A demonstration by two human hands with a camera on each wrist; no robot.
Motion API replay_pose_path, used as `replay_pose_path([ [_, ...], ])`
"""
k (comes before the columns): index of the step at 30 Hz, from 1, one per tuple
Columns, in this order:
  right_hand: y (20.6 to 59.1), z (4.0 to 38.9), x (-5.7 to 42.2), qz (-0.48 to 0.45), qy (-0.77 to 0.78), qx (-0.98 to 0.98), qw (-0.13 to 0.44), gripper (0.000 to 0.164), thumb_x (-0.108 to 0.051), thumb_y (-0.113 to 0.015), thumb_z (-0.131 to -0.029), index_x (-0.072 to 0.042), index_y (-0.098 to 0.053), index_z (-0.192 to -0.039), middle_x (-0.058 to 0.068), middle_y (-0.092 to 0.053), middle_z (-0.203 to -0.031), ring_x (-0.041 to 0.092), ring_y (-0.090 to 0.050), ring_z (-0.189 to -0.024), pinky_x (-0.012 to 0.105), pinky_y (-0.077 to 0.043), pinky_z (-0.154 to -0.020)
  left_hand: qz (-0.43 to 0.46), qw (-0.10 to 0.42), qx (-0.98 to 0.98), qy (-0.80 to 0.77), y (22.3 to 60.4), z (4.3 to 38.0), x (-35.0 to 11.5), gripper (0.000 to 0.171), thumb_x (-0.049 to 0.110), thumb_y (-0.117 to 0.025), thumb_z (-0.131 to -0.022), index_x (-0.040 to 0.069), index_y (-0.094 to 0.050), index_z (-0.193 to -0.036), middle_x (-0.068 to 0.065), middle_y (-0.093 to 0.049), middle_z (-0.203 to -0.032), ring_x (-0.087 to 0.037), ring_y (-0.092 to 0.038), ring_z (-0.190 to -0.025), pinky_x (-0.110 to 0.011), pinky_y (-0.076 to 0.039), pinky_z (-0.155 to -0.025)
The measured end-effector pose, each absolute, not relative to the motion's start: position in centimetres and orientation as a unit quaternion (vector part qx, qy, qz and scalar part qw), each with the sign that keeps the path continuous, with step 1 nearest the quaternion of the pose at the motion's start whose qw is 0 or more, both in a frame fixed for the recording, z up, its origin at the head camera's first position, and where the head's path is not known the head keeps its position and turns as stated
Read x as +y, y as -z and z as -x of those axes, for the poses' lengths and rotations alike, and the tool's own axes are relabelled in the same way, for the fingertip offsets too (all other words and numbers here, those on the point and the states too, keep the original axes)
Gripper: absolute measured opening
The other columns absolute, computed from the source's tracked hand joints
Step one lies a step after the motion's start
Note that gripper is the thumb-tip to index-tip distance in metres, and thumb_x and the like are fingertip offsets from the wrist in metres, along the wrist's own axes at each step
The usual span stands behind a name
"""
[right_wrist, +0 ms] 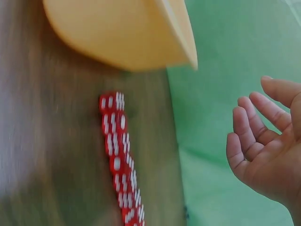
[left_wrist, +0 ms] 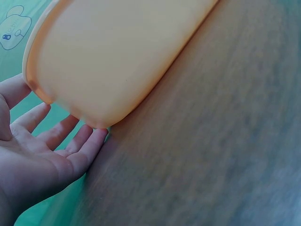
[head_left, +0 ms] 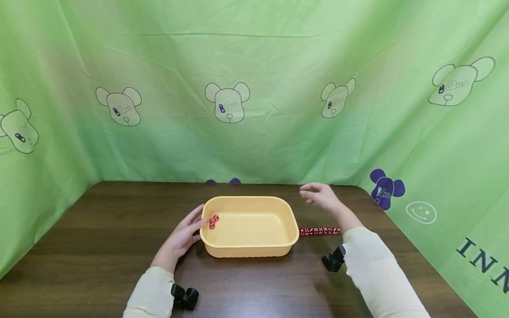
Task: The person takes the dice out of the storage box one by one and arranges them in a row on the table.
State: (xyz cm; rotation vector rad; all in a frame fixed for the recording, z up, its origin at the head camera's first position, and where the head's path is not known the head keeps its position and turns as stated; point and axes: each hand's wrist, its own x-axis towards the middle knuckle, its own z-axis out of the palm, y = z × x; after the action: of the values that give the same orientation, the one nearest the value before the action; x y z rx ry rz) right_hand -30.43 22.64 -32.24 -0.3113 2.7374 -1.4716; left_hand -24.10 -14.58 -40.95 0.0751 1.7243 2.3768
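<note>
A pale yellow plastic tub (head_left: 250, 251) sits on the table. My left hand (head_left: 184, 236) holds its left end, the thumb over the rim and the fingertips against the outer wall; the left wrist view shows those fingers spread along the tub (left_wrist: 108, 61). Inside, at the left end, lie several red dice (head_left: 213, 221) with white pips. A straight row of red dice (head_left: 320, 231) runs along the table from the tub's right side. My right hand (head_left: 320, 195) hovers beyond that row, fingers loosely bent and nothing in them. In the right wrist view it is apart from the dice (right_wrist: 117, 162).
The dark wooden table (head_left: 99, 247) reaches back to a green cloth (head_left: 278, 145) printed with bear heads, which also hangs at both sides. Black wrist-worn devices (head_left: 184, 297) sit below the sleeves.
</note>
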Motion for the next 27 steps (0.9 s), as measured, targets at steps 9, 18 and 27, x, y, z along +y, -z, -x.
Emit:
replay_pose_path([
  [9,31.9,31.0,17.5,0.121,0.519,0.845,0.029,0.029,-0.012,-0.056,-0.083,0.007,-0.053,-0.105,0.007,-0.059,-0.083,0.031,-0.054,-0.075,0.037,-0.042,-0.067,-0.028,0.102,0.581,-0.807,41.1,24.2,-14.6,0.053,0.007,-0.044,-0.089,0.013,-0.023,-0.137,-0.017,-0.022,-0.136,-0.031,-0.031,-0.116,-0.04,-0.036,-0.083],
  [18,32.1,30.9,12.9,0.139,0.535,0.832,0.05,0.026,-0.01,-0.057,-0.082,0.006,-0.055,-0.102,0.008,-0.06,-0.086,0.036,-0.053,-0.078,0.044,-0.04,-0.073,-0.026,0.105,0.582,-0.806,41.1,24.2,-14.6,0.054,0.008,-0.045,-0.089,0.014,-0.022,-0.137,-0.016,-0.021,-0.137,-0.03,-0.03,-0.117,-0.04,-0.036,-0.083],
  [27,32.9,30.7,8.1,0.166,0.535,0.824,0.084,0.024,-0.007,-0.06,-0.079,0.005,-0.057,-0.099,0.007,-0.06,-0.086,0.04,-0.052,-0.082,0.046,-0.039,-0.075,-0.027,0.106,0.586,-0.803,40.9,24.1,-14.6,0.054,0.008,-0.044,-0.089,0.014,-0.022,-0.137,-0.017,-0.022,-0.137,-0.031,-0.031,-0.116,-0.038,-0.038,-0.081],
])
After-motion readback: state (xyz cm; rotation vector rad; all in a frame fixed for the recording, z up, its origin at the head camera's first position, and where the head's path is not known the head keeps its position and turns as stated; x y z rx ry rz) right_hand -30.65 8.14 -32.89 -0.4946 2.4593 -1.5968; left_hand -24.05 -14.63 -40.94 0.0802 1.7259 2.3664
